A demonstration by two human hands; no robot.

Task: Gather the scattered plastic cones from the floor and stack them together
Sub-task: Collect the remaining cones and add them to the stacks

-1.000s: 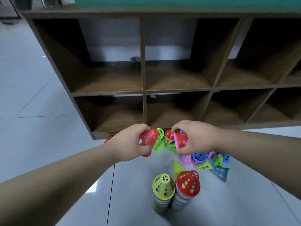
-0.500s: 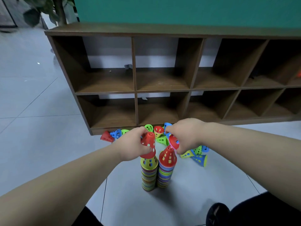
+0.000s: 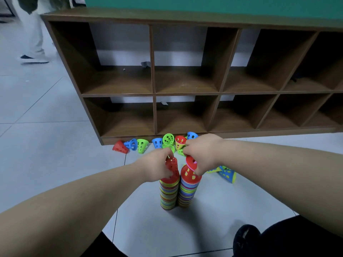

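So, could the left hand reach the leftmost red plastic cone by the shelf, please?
Probably, once free: the left hand grips another red cone atop the left stack, but only bare floor separates it from the leftmost cone.

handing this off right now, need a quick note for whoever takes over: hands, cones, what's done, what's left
Left hand: grips a red cone at the top of the left stack; I cannot tell whether it is fully seated.
Right hand: pinches a tilted red cone, pink showing at its rim, over the top of the right stack.
Done: two tall stacks stand side by side on the floor.
Left: seat both held cones, then gather the loose cones along the foot of the shelf and those right of the stacks, such as a blue cone.
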